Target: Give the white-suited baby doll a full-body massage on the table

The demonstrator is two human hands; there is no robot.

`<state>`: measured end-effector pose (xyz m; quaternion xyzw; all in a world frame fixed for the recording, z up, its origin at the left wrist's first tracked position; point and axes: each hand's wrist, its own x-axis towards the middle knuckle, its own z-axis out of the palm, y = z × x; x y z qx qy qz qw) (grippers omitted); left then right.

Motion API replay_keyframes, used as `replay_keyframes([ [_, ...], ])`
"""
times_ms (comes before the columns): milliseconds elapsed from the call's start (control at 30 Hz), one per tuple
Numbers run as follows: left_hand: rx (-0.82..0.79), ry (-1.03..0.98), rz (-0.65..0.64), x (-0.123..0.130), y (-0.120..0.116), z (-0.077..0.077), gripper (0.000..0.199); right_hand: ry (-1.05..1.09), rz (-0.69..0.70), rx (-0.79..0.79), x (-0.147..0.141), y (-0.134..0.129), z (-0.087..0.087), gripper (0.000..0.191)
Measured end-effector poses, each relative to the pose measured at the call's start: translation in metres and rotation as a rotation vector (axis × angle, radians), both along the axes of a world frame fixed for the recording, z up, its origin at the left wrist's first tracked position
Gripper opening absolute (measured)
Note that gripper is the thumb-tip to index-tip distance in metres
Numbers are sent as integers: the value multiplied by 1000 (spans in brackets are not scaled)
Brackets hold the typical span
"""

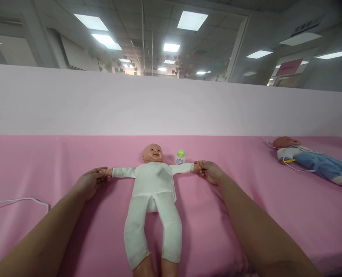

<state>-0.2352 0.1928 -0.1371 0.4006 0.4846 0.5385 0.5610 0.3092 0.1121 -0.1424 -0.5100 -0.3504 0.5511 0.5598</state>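
A baby doll [153,184] in a white one-piece suit lies on its back on the pink sheet [44,161], head away from me, arms stretched out to both sides. My left hand [90,181] is closed around the doll's hand on the left side. My right hand [209,171] grips the doll's other hand on the right side. A small white bottle with a green cap [180,157] stands just behind the doll's right-side arm, next to its head.
A second doll in blue clothes [312,161] lies at the far right with a thin white cord by it. A white cable [18,202] runs across the sheet at the left. A pale pink partition wall [171,104] rises behind the surface.
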Motion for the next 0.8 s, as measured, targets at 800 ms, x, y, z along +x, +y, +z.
replay_keyframes([
  [800, -15, 11, 4, 6, -8, 7, 23, -97, -7, -22, -6, -1, 3, 24],
])
